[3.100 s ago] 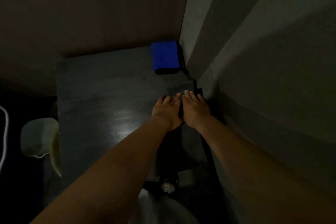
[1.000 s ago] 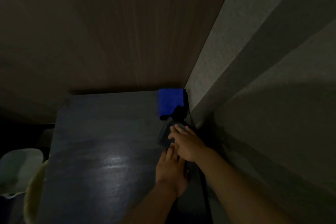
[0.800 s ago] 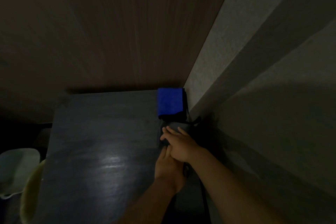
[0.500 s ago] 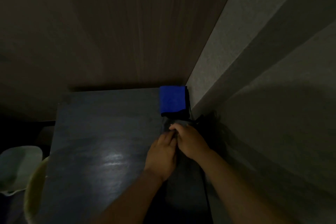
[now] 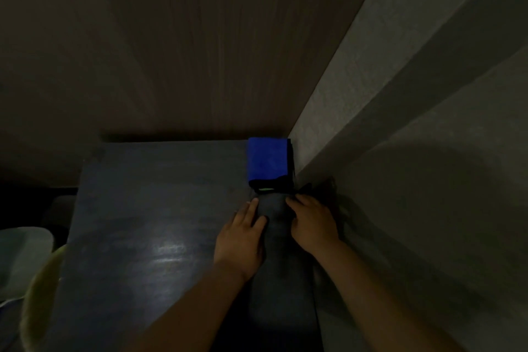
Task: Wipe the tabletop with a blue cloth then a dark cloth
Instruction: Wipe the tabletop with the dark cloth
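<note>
both hands lie flat on the dark cloth (image 5: 275, 217), the left hand (image 5: 243, 237) with fingers spread on its left side and the right hand (image 5: 311, 223) with fingers bent at its right edge. the blue cloth (image 5: 268, 158) sits folded just past the fingertips, in the table (image 5: 148, 208) corner. i think it helps to press down evenly and keep the dark cloth smooth.

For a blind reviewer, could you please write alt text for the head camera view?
In dim light, a person's left hand and right hand press on a dark cloth lying along the right edge of a dark tabletop. A folded blue cloth sits just beyond it in the far right corner, against the walls.
</note>
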{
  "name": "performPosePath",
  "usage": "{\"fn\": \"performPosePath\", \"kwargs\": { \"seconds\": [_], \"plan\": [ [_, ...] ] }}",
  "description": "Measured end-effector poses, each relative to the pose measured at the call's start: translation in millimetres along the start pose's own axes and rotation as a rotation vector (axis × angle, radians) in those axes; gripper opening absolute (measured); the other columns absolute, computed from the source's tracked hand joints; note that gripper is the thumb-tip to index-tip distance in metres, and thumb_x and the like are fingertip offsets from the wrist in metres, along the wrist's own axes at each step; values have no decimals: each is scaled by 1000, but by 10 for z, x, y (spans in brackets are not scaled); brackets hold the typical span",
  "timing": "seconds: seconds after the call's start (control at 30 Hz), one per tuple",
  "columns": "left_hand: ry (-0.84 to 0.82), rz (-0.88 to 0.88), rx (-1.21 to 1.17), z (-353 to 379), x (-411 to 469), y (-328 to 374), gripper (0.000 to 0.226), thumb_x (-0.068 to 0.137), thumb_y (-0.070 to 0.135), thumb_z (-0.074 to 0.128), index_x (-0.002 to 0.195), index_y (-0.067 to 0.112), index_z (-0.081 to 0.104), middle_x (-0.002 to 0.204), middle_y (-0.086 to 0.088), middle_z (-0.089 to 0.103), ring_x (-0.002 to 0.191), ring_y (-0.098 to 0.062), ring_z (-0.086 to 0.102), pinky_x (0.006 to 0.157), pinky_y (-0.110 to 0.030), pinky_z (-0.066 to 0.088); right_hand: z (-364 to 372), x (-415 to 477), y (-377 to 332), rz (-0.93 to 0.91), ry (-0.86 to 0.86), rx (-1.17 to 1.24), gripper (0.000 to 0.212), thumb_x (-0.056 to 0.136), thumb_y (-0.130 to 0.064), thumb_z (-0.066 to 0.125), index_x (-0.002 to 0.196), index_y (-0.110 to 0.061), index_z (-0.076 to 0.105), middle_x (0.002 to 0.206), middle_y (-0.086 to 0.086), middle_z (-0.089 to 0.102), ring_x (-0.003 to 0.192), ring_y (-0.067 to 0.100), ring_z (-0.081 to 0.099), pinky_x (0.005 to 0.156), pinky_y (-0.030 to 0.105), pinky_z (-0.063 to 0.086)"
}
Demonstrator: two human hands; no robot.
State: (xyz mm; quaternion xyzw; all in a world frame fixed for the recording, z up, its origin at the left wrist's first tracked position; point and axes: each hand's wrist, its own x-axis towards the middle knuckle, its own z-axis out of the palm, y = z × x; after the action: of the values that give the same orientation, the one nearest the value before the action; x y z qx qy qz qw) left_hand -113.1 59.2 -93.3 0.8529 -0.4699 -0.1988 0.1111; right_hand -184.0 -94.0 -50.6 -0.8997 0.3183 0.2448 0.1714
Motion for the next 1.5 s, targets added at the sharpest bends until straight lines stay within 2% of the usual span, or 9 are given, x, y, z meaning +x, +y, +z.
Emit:
{"fn": "performPosePath", "kwargs": {
  "seconds": [0.17,0.27,0.33,0.5,0.7,0.97,1.17,1.37,1.5],
  "plan": [
    [49,-9,-40,7,-48,50,58,47,32,84,103,22,72,132,-13,59,110,-27,65,81,-32,55,-58,86,-17,10,-2,-22,51,98,-23,41,149,-26,35,157,1,28,146,21,22,120,37,19],
    [86,-25,-114,-21,4,39,48,80,28,66,127,19,58,155,-6,31,134,-24,42,104,-33,40,-77,111,-60,63,55,8,45,98,-23,43,143,-25,43,151,1,37,140,21,32,114,37,29],
    [130,-95,-225,-30,60,36,42,91,21,53,133,16,51,152,-4,34,133,-22,37,105,-31,37,-64,110,-79,173,147,124,39,97,-26,48,136,-20,49,142,4,46,131,23,43,105,37,41],
    [203,-316,-478,-148,261,26,20,93,14,54,111,7,61,117,-12,58,95,-27,61,81,-37,52,30,143,-79,400,139,386,49,90,-38,62,130,-11,52,129,11,56,115,27,58,86,35,50],
    [193,-491,-529,-192,446,-25,11,89,10,61,87,-1,64,86,-13,69,75,-20,61,64,-26,47,101,176,-67,439,103,408,40,92,-39,60,120,-10,58,121,11,62,109,27,61,83,34,51],
    [120,-569,-631,-139,569,115,12,79,4,64,68,4,60,80,-17,69,79,-29,67,70,-34,55,44,150,71,500,140,398,34,94,-34,58,115,-7,59,118,13,62,107,30,61,86,39,53],
    [219,-634,-903,-276,480,239,13,75,6,71,81,11,60,78,-7,66,77,-21,64,74,-25,50,-127,48,51,437,287,442,26,94,-30,59,106,-7,61,109,12,66,100,28,64,73,31,49],
    [415,-629,-948,-742,590,14,18,74,8,74,73,18,58,68,4,60,64,-12,56,68,-27,49,-430,118,-349,281,427,479,29,96,-19,53,123,-8,54,119,10,62,109,25,62,89,35,52],
    [581,-622,-936,-1040,867,-236,15,75,9,70,74,16,57,68,0,58,69,-16,56,70,-29,48,-620,430,-629,141,536,464,23,96,-12,51,116,-1,52,106,17,62,97,30,62,72,31,42]
  ]
}}
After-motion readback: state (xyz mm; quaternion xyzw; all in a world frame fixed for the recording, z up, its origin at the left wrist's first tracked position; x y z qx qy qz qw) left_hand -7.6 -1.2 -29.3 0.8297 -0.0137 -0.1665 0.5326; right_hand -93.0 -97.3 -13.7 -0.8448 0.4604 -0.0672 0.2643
